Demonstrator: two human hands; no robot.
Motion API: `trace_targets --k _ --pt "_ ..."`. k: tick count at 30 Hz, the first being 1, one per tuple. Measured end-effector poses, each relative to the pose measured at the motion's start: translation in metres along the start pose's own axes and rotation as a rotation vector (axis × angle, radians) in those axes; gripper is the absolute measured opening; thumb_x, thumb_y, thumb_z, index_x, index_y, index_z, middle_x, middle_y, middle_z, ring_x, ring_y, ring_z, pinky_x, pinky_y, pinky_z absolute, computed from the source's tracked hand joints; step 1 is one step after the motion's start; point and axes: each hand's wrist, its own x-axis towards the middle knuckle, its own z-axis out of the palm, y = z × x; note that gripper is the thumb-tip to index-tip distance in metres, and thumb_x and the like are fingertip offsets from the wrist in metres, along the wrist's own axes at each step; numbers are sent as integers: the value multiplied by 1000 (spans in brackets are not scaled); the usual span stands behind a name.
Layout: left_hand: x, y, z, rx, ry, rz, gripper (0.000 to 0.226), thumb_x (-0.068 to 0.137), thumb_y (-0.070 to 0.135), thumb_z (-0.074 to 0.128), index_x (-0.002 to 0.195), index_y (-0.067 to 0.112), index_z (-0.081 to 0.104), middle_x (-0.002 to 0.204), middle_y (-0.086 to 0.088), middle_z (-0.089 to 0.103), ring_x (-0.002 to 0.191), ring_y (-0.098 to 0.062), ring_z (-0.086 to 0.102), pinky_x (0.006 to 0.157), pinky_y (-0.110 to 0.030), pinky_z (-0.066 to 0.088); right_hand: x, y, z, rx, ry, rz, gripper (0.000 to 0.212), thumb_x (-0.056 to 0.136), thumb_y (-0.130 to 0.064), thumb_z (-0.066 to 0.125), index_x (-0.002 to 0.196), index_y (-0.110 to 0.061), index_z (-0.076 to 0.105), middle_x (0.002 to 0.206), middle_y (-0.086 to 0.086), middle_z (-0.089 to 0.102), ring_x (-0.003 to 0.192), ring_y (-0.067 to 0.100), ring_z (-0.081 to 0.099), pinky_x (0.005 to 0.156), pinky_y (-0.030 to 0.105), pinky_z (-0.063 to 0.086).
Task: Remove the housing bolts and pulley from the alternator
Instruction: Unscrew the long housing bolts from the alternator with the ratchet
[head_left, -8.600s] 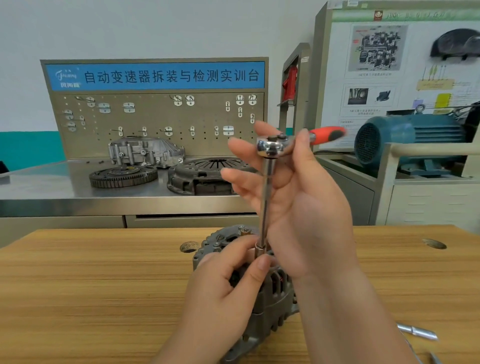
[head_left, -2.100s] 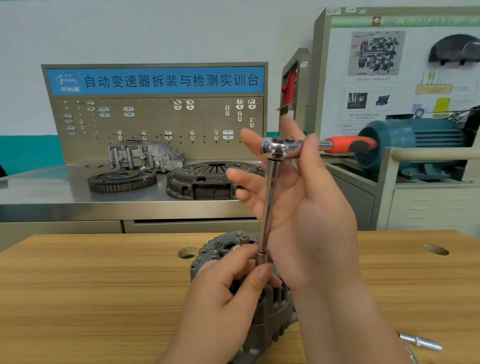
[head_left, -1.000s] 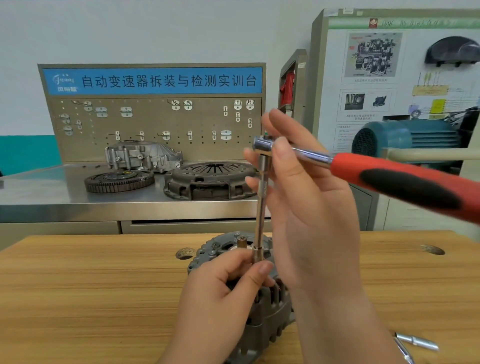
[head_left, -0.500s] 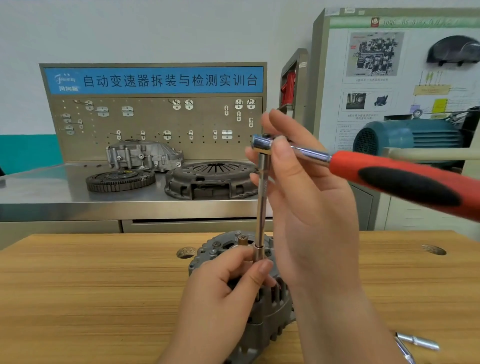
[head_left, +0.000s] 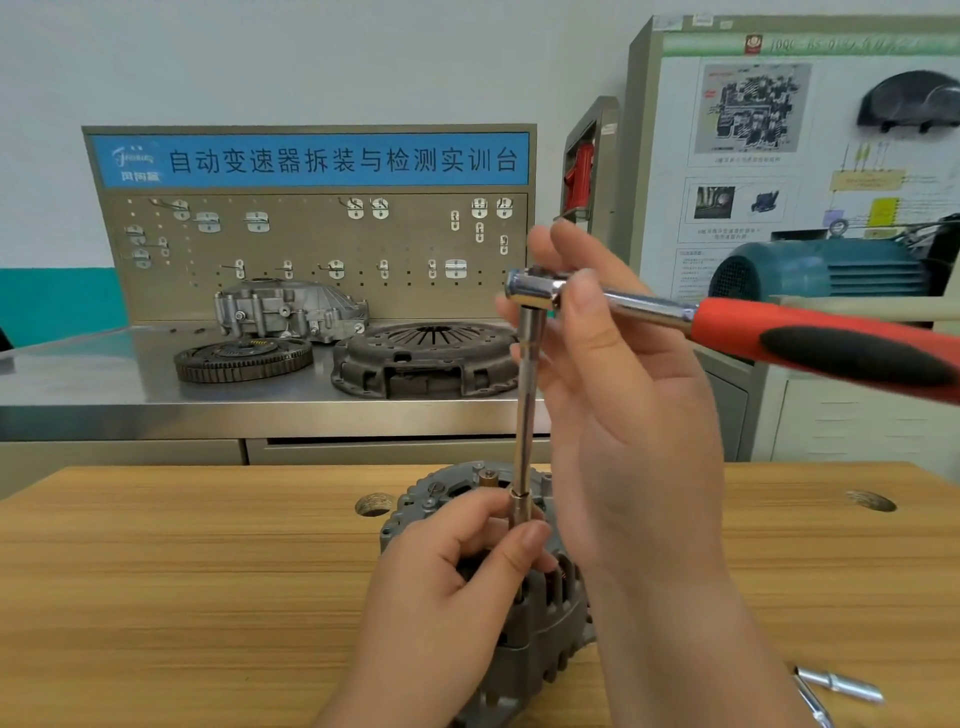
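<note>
In the head view, the alternator (head_left: 543, 618) is stood on the wooden counter (head_left: 182, 571). The socket (head_left: 519, 508) on its top is pinched in the grip of the left hand (head_left: 447, 597), thumb against forefinger. The right hand (head_left: 623, 415) is raised, palm leftward. The head of the ratchet (head_left: 831, 348) is pinched between its thumb and fingers, and the extension (head_left: 525, 415) is kept upright.

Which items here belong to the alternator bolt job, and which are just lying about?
In use: alternator, ratchet, extension bar, left hand pinching the bar's lower end, right hand holding the ratchet head.
Lying about: flywheel, clutch cover, cast housing, teal motor, loose metal pieces.
</note>
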Motion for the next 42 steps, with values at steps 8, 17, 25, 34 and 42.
trace_targets --k 8,17,25,34,42 --pt "-1 0 -1 6 -26 10 12 89 47 60 96 55 63 77 19 73 75 -1 68 65 -12 49 1 0 -3 68 -62 119 30 85 -39 55 112 -28 66 105 -4 74 94 14 68 81 27 53" --pt "-2 -2 0 9 -35 59 24 79 62 49 99 59 61 80 7 73 78 -17 67 72 -34 53 -1 -2 -2 107 -127 150 33 90 -40 43 111 -26 64 111 -2 73 92 19 70 76 27 53" --pt "0 -1 -1 -35 -13 -26 20 85 38 63 91 57 64 74 17 74 69 0 66 61 -8 47 -2 0 0 -96 -72 -57 23 88 -30 62 110 -34 69 114 -18 69 110 5 63 98 42 48" --pt "-2 -2 0 16 -31 70 22 78 58 53 98 63 60 77 9 74 75 -15 68 70 -23 52 0 -2 -2 157 -107 195 45 86 -51 45 117 -22 61 102 1 75 85 17 71 76 26 54" --pt "-1 3 1 -29 2 -20 17 88 39 66 92 55 63 62 16 68 55 4 56 55 -7 39 0 -1 -2 36 -108 45 25 86 -37 54 106 -35 69 109 -15 71 97 14 69 81 27 52"
